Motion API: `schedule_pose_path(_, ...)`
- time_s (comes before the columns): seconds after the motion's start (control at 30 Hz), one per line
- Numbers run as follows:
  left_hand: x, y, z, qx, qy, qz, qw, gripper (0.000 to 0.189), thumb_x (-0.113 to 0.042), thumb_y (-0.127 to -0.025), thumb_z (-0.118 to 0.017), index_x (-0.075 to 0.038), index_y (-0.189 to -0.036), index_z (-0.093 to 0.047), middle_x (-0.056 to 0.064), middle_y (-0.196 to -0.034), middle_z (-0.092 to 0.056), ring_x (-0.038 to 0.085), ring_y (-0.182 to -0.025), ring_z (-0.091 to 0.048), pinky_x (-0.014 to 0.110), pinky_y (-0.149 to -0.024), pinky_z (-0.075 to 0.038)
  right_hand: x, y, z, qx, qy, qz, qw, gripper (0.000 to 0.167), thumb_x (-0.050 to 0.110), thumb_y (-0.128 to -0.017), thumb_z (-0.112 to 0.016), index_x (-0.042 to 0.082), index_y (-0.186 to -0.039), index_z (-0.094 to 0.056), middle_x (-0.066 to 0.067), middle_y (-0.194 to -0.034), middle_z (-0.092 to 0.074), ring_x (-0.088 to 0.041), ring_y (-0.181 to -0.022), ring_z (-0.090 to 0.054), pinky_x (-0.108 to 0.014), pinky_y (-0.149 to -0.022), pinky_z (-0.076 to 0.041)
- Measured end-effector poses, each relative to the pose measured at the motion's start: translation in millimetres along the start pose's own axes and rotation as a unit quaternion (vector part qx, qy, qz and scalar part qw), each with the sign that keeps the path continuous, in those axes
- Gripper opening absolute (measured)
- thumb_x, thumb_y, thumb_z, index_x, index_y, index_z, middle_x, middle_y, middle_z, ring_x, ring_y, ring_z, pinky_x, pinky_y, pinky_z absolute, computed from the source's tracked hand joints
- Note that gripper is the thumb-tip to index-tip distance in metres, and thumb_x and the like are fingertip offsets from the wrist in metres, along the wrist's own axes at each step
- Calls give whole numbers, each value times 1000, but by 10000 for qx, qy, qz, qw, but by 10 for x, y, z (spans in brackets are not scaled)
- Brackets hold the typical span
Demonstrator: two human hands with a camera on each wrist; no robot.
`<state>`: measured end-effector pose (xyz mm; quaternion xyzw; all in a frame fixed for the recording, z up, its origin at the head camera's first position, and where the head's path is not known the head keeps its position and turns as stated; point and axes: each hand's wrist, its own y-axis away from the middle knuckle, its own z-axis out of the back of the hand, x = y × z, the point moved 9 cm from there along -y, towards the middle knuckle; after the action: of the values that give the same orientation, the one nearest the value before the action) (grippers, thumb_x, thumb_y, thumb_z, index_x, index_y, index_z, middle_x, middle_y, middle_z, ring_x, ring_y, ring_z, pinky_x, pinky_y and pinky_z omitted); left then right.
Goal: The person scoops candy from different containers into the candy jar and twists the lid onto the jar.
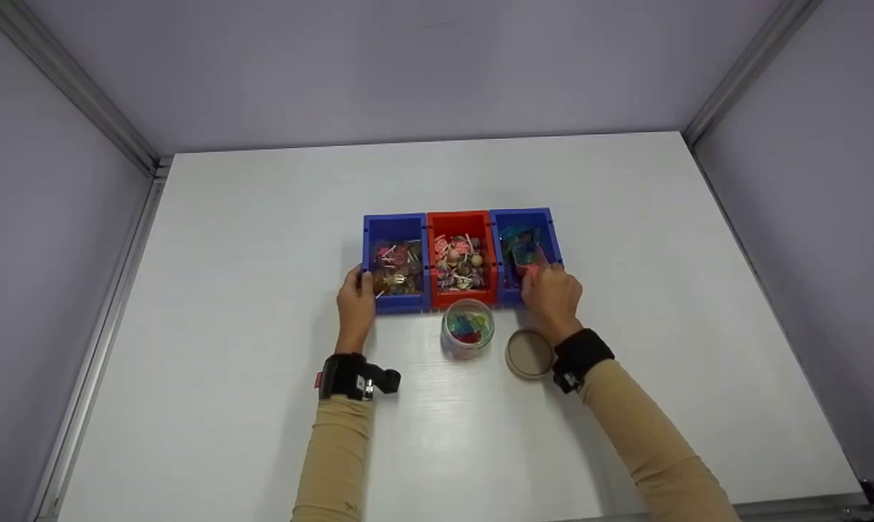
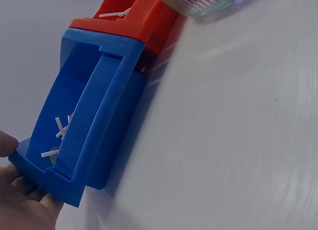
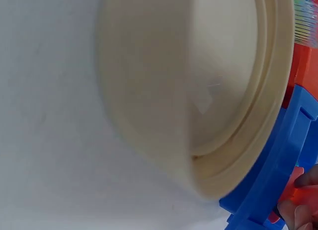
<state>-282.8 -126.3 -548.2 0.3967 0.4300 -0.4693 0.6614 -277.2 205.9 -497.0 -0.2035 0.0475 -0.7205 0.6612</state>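
Note:
My left hand [image 1: 356, 304] grips the outer side of the left blue bin [image 1: 398, 304], thumb at the rim and fingers beneath, as the left wrist view shows. That bin holds lollipops [image 1: 397, 268]. My right hand [image 1: 553, 297] reaches over the front of the right blue bin [image 1: 555, 239] and pinches a red scoop [image 3: 290, 188], which is partly hidden by the fingers. Blue and green candies [image 1: 518, 238] lie around the scoop. Between the hands stands a clear jar [image 1: 449, 341] with blue, green and red candies [image 1: 469, 328] inside.
A red bin [image 1: 457, 299] of lollipops joins the two blue bins in a row. The beige round lid [image 1: 530, 354] lies inside up beside my right wrist. All stand on a white table [image 1: 263, 254] with walls at the back and sides.

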Motion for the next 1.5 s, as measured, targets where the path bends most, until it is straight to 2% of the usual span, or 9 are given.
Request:
schedule_pose_path(0.1,-15,1,-2,5,34,-62,10000,39,-16,-103,-41,5,-136,-48,25,-137,-55,36,-133,-49,47,-112,-40,5,24,10,-167,11,28,9999,32,21,-86,-64,-3,-66,-62,-23,-67,-64,-40,-54,-61,-51,-48,-49)
schedule_pose_path(0.23,-7,-1,-4,39,80,-26,10000,40,-16,-103,-41,5,-136,-47,25,-137,-54,35,-133,-49,46,-112,-40,19,43,7,-297,63,106,9995,31,20,-86,-64,-1,-63,-59,-21,-63,-62,-37,-50,-59,-50,-46,-47)
schedule_pose_path(0.4,11,-6,-5,39,52,-4,10000,40,-17,-103,-42,5,-136,-47,25,-139,-53,36,-134,-47,46,-114,-39,16,72,12,-578,-26,195,9981,28,18,-86,-64,-2,-66,-61,-20,-60,-59,-36,-48,-57,-49,-44,-46)
schedule_pose_path(0.67,22,-18,-7,22,1,15,10000,41,-18,-103,-42,5,-137,-47,24,-140,-52,35,-136,-46,46,-115,-37,-63,134,34,-803,-370,107,9960,29,19,-87,-65,-6,-71,-63,-21,-64,-60,-38,-51,-59,-50,-48,-49)
schedule_pose_path(1.0,36,-27,-21,79,14,41,10000,42,-18,-103,-41,5,-138,-45,24,-141,-51,35,-137,-45,46,-115,-37,-144,220,51,-1177,-558,342,9909,29,19,-87,-65,-5,-73,-61,-19,-64,-59,-36,-50,-58,-48,-46,-47)
schedule_pose_path(1.33,28,-19,-10,71,119,77,9999,40,-16,-103,-41,5,-137,-47,24,-139,-53,35,-135,-47,46,-114,-38,-162,286,139,-1332,-678,559,9872,27,19,-86,-67,-5,-73,-63,-18,-64,-60,-33,-49,-57,-46,-46,-47)
schedule_pose_path(1.5,24,-20,-11,47,49,57,10000,40,-16,-103,-41,6,-137,-46,26,-139,-52,36,-135,-46,46,-114,-38,-186,300,162,-1285,-768,546,9872,28,20,-86,-67,-5,-74,-64,-18,-64,-60,-33,-49,-57,-46,-46,-47)
